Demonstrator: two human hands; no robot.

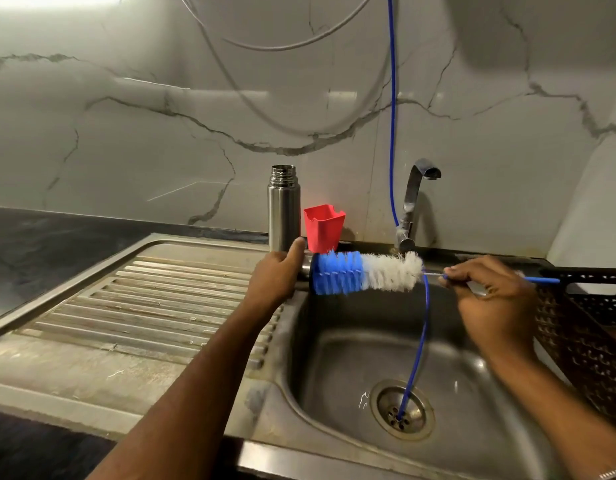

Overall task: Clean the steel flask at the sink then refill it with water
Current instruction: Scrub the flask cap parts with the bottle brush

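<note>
- Two bare forearms reaching in from the near edge over a worn steel sink basin [334, 358], with a thin blue hose [415, 358] dropping into its drain.
- Right hand [490, 296] over the basin, fingers curled and pinching the thin blue wire handle of a long bottle brush with blue and white bristles [365, 271]; brush lying nearly level, bristle end pointing left toward the other hand.
- Left hand [277, 275] at the basin's far-left corner, wrapped around the foot of a tall cylindrical brushed-steel flask [283, 216], thumb up against its right side; fingers behind it hidden, so a full grip only probable.
- Flask upright beside the ribbed steel draining board [143, 306], cap off, threaded mouth open at the top.
- Key relation: flask's long axis vertical, brush's roughly horizontal, brush tip just right of the flask's base and well below its mouth; likely needs the flask tilted toward the brush, or the brush lifted and turned down.
- Left hand on the flask, right hand a brush-length away.
- Red square plastic cup [323, 228] just right of the flask; curved steel tap [415, 199] farther right against the marbled wall; dark perforated crate [583, 323] at the right edge.
</note>
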